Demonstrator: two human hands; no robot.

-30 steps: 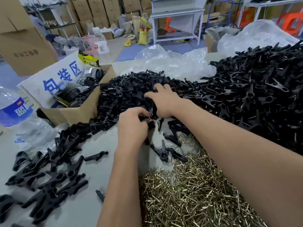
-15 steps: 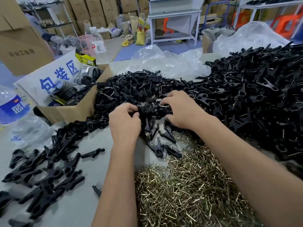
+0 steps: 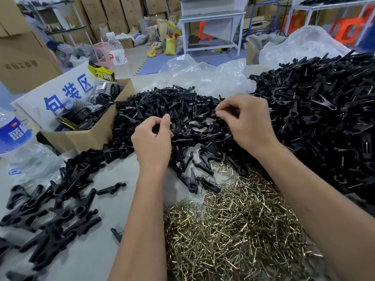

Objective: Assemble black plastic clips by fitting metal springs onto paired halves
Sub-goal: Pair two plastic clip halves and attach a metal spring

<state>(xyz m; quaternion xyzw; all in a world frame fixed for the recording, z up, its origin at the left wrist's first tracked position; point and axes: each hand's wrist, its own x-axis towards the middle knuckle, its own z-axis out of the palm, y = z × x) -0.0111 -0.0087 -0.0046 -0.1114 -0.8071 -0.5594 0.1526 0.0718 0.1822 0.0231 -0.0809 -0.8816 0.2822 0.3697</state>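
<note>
Clip halves, black plastic and tumbled loose, fill the middle of the frame in a heap on the grey table, with a far bigger mound at the right edge. Finished-looking clips with round holes and forked tails lie scattered at lower left. Brassy bent-wire metal springs glitter in a pile at bottom centre. Above the middle heap the left hand has thumb and fingers curled together on a black piece, though which piece cannot be told; the right hand pinches something small and dark at its fingertips. At upper left a cardboard box holds a white sign with blue Chinese characters and a yellow-black "PROTAPE" packet. A blue-labelled water bottle stands at the left edge.
</note>
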